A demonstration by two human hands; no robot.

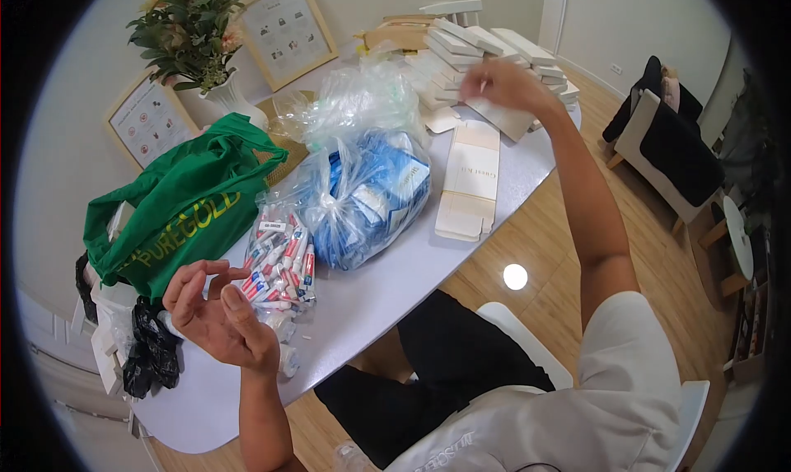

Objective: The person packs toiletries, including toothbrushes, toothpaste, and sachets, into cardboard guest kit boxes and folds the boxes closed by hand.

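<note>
While right hand (512, 86) hangs near boxes (524, 46), left hand (227, 315) hovers by tubes (286, 268).

Past the right edge of the rounded white counter (198, 414), tan wood-plank floor (535, 233) reaches a cream wooden-legged chair (639, 133) and off-white wall (643, 27).

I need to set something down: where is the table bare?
Bare on the table: the near edge beside the blue-packet bag, and the rounded end by the black bag. Crowded: the far end with white boxes, wall side with the green bag.
</note>
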